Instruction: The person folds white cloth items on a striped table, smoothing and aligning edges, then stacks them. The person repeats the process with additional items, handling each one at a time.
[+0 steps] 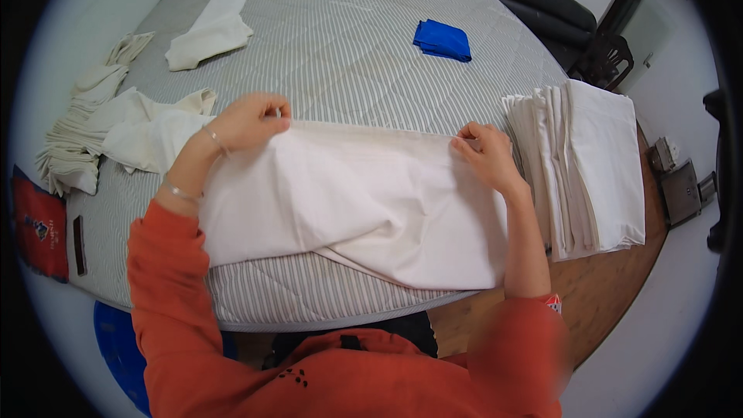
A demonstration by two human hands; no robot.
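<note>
A white cloth (pixel 360 197) lies spread across the near part of a striped mattress (pixel 348 40), with wrinkles and a fold at its lower middle. My left hand (pixel 252 120) pinches the cloth's far edge near its left end, fingers slightly blurred. Toward the right end of the same edge, my right hand (pixel 484 154) grips it between thumb and fingers. Just right of my right hand stands a tall stack of folded white cloths (pixel 603 168). Crumpled white cloths (pixel 154 133) lie beyond my left forearm.
More white cloths (pixel 75 133) are heaped along the left wall. Farther off lie a loose white cloth (pixel 212 32) and a folded blue item (pixel 443 40). A red bag (pixel 40 232) and a dark flat object (pixel 79 245) are at the left edge. A black sofa (pixel 531 3) stands behind.
</note>
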